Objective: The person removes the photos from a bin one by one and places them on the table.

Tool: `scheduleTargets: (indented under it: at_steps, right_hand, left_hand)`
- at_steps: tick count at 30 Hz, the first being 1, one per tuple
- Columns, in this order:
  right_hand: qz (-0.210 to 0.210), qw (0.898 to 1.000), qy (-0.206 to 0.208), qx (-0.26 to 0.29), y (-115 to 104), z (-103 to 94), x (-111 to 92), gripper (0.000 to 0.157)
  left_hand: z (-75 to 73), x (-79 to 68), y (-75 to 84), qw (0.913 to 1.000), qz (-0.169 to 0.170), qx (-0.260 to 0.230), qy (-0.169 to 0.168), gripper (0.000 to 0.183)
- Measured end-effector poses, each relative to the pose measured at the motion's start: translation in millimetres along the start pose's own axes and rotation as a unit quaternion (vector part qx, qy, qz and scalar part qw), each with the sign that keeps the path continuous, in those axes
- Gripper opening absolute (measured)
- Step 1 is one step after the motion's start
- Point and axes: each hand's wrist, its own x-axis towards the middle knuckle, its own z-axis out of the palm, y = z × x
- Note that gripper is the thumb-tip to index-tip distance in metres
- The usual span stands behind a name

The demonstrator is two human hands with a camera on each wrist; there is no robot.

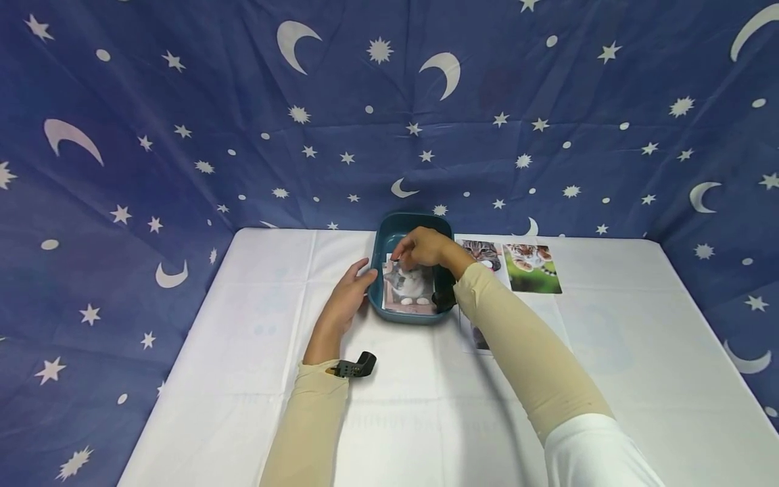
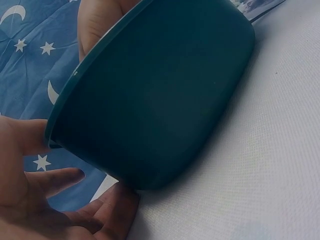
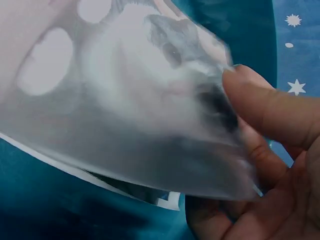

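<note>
My right hand [image 1: 427, 247] reaches over a teal plastic tub [image 1: 410, 318] and pinches the edge of a cat photo [image 1: 409, 287] between thumb and fingers. In the right wrist view the photo [image 3: 125, 110] bends upward at the gripped side, with the white edge of another sheet [image 3: 172, 201] under it. At the tub's left side, my left hand [image 1: 347, 297] touches it with thumb and fingers spread. The left wrist view shows its thumb [image 2: 32, 136] at the rim and a fingertip [image 2: 122, 200] low against the wall.
Right of the tub lie more photos on the white tablecloth [image 1: 213, 379]: a tabby cat picture [image 1: 481, 251] and a tiger cub picture [image 1: 532, 270]. Another sheet [image 1: 481, 338] is partly hidden under the right forearm. A blue star-and-moon curtain [image 1: 341, 135] stands close behind.
</note>
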Motion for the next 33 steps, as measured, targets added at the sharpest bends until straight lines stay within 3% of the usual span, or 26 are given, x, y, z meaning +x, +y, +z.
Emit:
scheduleTargets:
  at_steps: [8,14,18,24,28,33]
  right_hand:
    - [-0.007,0.999,0.000,-0.034,-3,-7.0,-11,0.029]
    - [-0.047,0.992,-0.058,-0.099,-5,-13.6,-23,0.052]
    - [-0.057,0.990,-0.060,-0.111,-9,-18.6,-34,0.063]
    - [-0.061,0.997,0.014,-0.039,-1,-35.1,-61,0.054]
    - [-0.070,0.995,0.073,-0.005,15,-49.4,-80,0.049]
    - [-0.048,0.989,0.129,0.047,39,-64.9,-111,0.048]
  left_hand:
    - [0.3,-0.3,0.1,0.9999,-0.002,0.000,-0.011,0.061]
    - [0.9,-0.7,0.2,0.9999,0.003,0.002,-0.010,0.061]
    - [0.7,-0.8,-0.4,1.0000,0.005,-0.001,-0.007,0.061]
    - [2.1,-2.3,0.0,1.0000,0.004,-0.002,-0.004,0.060]
    - [1.5,-3.9,-0.6,1.0000,0.000,0.005,0.002,0.060]
    - [1.7,-4.0,-0.7,1.0000,0.000,0.007,0.005,0.060]
